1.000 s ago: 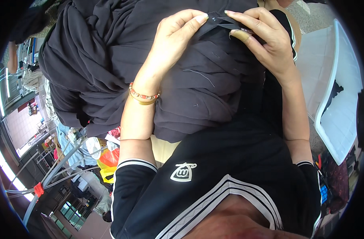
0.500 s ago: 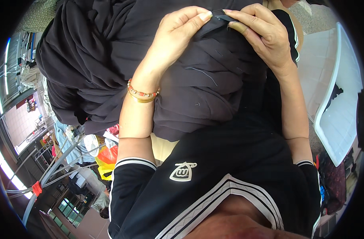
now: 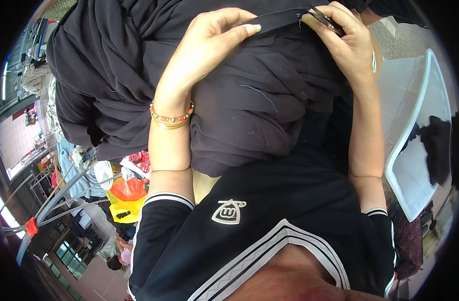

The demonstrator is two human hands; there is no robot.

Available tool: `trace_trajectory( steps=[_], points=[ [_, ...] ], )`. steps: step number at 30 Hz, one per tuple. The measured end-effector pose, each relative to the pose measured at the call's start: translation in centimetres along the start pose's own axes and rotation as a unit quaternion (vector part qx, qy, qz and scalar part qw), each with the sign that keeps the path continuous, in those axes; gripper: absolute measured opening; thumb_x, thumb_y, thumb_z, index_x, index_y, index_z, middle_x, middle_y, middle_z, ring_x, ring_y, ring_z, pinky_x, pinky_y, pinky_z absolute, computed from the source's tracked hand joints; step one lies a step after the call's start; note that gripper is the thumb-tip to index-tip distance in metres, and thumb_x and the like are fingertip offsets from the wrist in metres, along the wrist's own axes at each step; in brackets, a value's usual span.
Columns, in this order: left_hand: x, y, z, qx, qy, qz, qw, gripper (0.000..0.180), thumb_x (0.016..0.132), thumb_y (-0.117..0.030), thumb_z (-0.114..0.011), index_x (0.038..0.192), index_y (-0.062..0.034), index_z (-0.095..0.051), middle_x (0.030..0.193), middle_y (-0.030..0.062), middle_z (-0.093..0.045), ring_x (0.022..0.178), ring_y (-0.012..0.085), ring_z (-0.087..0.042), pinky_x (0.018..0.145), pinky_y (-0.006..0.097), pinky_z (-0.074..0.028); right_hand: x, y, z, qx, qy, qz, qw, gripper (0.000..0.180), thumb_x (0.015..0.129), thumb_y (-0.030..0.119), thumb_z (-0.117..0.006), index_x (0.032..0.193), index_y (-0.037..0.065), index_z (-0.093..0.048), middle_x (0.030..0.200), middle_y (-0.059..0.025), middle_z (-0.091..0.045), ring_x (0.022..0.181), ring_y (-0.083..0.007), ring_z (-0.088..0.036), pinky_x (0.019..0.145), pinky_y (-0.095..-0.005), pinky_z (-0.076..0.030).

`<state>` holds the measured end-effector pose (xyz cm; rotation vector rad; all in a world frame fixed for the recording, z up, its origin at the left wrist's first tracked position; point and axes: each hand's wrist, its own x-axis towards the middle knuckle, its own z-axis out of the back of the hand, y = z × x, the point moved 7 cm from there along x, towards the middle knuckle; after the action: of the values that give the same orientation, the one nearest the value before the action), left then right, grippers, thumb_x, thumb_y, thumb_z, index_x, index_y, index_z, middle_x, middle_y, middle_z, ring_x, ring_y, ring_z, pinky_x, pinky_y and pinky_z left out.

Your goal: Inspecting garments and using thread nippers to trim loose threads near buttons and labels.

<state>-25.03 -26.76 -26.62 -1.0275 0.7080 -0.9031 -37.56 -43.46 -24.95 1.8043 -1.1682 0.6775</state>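
Observation:
Dark charcoal fabric [image 3: 249,115] lies heaped in folds across my lap. My left hand [image 3: 214,40] is closed on a strip of its edge [image 3: 282,20], thumb on top near the upper border of the view. At the other end of this strip, my right hand [image 3: 345,42] is closed round a small dark tool that looks like thread snips [image 3: 335,25]. Its fingertips meet the fabric edge; most of the tool is hidden in the palm. A pale loose thread [image 3: 259,95] and several short thread ends lie on the folds.
At my right stands a translucent white plastic bin [image 3: 415,165] with dark cloth [image 3: 436,148] over its rim. Yellow and red plastic bags [image 3: 126,205] and a metal-tube frame [image 3: 63,210] are at my left. Another person [image 3: 118,258] is farther back on the left.
My hands have moved apart, stretching the fabric edge between them. The left has shifted left, the right slightly right. The tool's dark body now shows in my right hand.

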Motion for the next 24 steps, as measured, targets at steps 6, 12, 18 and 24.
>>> trace_trajectory(
  steps=[6,12,18,24],
  points=[
    [-0.2,2.0,1.0,-0.131,-0.025,0.001,0.991,0.024,0.102,-0.013,-0.061,0.119,0.0022,-0.069,0.104,0.001,-0.071,0.097,0.0066,-0.064,0.091,0.02,-0.048,1.9,1.3,-4.9,-0.624,0.1,-0.191,0.751,0.025,0.076,0.005,-0.082,0.097,0.001,-0.072,0.084,-0.0075,-0.059,0.075,-0.0188,-0.06,0.064,-0.03,-0.047],
    [0.2,3.0,1.4,-0.128,-0.022,-0.017,0.991,0.025,0.103,-0.014,-0.06,0.12,0.0012,-0.069,0.106,0.0012,-0.072,0.1,0.0077,-0.064,0.093,0.02,-0.047,-0.4,0.3,-5.2,-0.621,0.237,-0.087,0.742,0.043,0.077,0.011,-0.083,0.119,0.011,-0.075,0.088,-0.0023,-0.059,0.074,-0.0131,-0.056,0.061,-0.0265,-0.046],
    [0.0,3.1,1.5,-0.13,-0.04,-0.022,0.99,0.025,0.102,-0.015,-0.06,0.12,0.0011,-0.07,0.107,0.0025,-0.072,0.101,0.0089,-0.064,0.095,0.022,-0.047,-0.7,-0.9,-5.3,-0.626,0.25,-0.098,0.732,0.043,0.077,0.011,-0.083,0.119,0.014,-0.075,0.086,-0.0005,-0.057,0.072,-0.0124,-0.054,0.06,-0.0265,-0.044],
    [0.0,3.5,1.5,-0.162,-0.046,0.015,0.986,0.025,0.101,-0.015,-0.061,0.119,0.0016,-0.07,0.107,0.0031,-0.072,0.101,0.0089,-0.064,0.095,0.022,-0.047,-1.2,-1.4,-4.8,-0.614,0.24,-0.113,0.743,0.041,0.078,0.013,-0.082,0.118,0.016,-0.076,0.086,-0.0005,-0.057,0.072,-0.0123,-0.054,0.061,-0.0267,-0.045]
  ],
)
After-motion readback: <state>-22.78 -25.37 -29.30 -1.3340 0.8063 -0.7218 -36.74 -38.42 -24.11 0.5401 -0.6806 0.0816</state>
